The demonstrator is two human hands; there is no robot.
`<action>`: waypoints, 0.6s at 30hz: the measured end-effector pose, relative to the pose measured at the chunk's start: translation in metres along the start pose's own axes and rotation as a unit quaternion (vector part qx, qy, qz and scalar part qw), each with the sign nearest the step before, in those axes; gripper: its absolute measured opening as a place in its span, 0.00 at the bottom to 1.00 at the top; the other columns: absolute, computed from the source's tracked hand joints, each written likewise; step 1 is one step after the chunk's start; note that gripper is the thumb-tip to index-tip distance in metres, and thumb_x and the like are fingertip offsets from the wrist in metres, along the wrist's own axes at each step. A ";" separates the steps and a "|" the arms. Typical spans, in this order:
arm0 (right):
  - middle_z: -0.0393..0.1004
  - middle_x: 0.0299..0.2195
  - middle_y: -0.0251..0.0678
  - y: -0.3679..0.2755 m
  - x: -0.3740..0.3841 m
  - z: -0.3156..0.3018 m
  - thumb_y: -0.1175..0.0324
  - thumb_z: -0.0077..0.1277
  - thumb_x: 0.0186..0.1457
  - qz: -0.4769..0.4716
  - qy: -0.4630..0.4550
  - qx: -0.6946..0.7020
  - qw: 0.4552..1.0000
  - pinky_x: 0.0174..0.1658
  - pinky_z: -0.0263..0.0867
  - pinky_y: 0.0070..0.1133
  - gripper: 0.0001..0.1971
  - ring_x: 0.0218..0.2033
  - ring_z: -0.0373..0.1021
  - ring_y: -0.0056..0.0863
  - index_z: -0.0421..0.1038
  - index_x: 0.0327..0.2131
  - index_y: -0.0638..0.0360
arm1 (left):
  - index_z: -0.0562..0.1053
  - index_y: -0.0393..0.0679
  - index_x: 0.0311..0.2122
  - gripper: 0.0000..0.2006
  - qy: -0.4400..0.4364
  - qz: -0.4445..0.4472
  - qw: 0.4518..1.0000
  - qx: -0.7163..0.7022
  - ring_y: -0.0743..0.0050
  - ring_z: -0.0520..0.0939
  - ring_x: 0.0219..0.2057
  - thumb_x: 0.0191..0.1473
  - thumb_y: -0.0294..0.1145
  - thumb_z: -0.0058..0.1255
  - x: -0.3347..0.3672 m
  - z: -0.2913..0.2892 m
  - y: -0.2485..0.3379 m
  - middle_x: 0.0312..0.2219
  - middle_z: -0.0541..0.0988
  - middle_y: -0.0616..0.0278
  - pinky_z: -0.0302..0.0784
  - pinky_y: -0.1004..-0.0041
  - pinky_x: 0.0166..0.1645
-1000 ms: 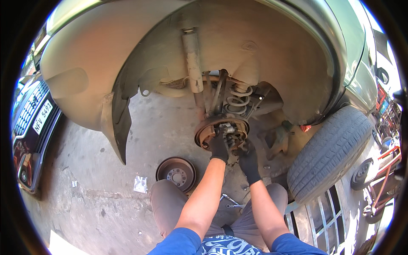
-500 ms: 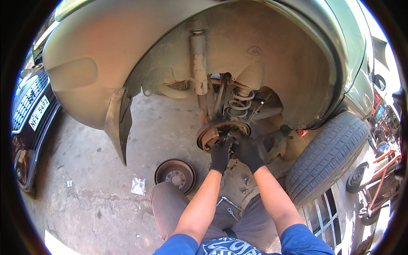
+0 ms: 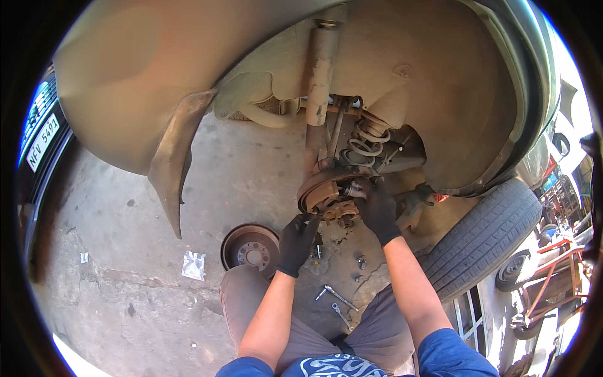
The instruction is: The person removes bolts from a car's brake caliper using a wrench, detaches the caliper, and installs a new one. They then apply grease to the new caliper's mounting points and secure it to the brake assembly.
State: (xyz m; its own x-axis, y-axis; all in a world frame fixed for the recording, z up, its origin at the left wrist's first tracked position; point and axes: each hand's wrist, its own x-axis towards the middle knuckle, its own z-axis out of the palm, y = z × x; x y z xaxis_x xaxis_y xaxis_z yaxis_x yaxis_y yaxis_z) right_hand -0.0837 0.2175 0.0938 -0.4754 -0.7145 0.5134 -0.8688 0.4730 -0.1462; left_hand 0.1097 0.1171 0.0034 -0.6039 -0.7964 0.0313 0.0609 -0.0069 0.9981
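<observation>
The exposed drum brake (image 3: pixel 326 196), with rusty shoes around a brown hub, sits under the car's wheel arch. At its lower left edge is my left hand (image 3: pixel 297 245) in a black glove, thumb and fingers apart, fingertips close to the brake shoe. My right hand (image 3: pixel 379 213), also gloved in black, is at the brake's right side. Its fingers are curled in beside a small silver metal part (image 3: pixel 357 190); what they grip is partly hidden. Above the brake are a coil spring (image 3: pixel 365 147) and a shock absorber (image 3: pixel 320 75).
A removed brake drum (image 3: pixel 232 242) lies on the concrete by my left knee, near a clear plastic packet (image 3: pixel 193 265). Between my legs are a ratchet (image 3: pixel 341 314) and a bent-handled tool (image 3: pixel 339 296). A tyre (image 3: pixel 483 235) leans at the right. The fender (image 3: pixel 125 94) overhangs the left.
My hands have come apart from the hub's middle. The left has moved down and left, and the right has shifted slightly right. The view has moved closer to the wheel arch.
</observation>
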 end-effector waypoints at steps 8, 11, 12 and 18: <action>0.73 0.48 0.50 -0.012 0.006 0.000 0.70 0.62 0.45 -0.039 0.024 0.008 0.999 0.46 0.73 0.40 0.25 0.46 0.74 0.53 0.75 0.51 0.48 | 0.79 0.38 0.47 0.20 -0.005 -0.005 0.999 0.049 0.76 0.79 0.22 0.61 0.46 0.58 0.003 -0.014 0.012 0.20 0.80 0.58 0.71 0.69 0.30; 0.72 0.48 0.54 -0.008 0.000 0.007 0.71 0.61 0.46 -0.016 0.034 0.009 0.999 0.48 0.71 0.41 0.26 0.47 0.72 0.56 0.73 0.52 0.52 | 0.78 0.41 0.49 0.23 0.014 0.012 0.992 0.128 0.61 0.85 0.29 0.59 0.51 0.58 0.007 -0.014 0.014 0.27 0.83 0.52 0.77 0.64 0.36; 0.72 0.48 0.55 -0.006 -0.003 0.009 0.71 0.61 0.46 -0.001 0.037 0.011 0.999 0.49 0.71 0.42 0.26 0.47 0.72 0.57 0.72 0.52 0.53 | 0.77 0.41 0.50 0.24 0.032 0.072 0.985 0.156 0.58 0.85 0.32 0.58 0.50 0.58 0.011 -0.011 0.016 0.31 0.83 0.51 0.77 0.63 0.38; 0.72 0.47 0.56 0.002 -0.013 0.023 0.71 0.58 0.48 0.093 0.152 0.080 0.981 0.50 0.68 0.42 0.23 0.46 0.71 0.57 0.70 0.50 0.63 | 0.74 0.43 0.55 0.27 0.077 0.315 0.908 0.264 0.44 0.79 0.49 0.54 0.47 0.62 0.046 0.017 0.032 0.49 0.77 0.47 0.76 0.54 0.51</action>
State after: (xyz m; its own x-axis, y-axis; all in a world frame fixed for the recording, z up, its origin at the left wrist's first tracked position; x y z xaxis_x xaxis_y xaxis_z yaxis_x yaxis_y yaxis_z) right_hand -0.0826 0.2162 0.0672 -0.5859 -0.4250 0.6900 -0.7929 0.4766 -0.3797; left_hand 0.0706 0.0901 0.0375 -0.4610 -0.6168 0.6379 -0.0581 0.7384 0.6719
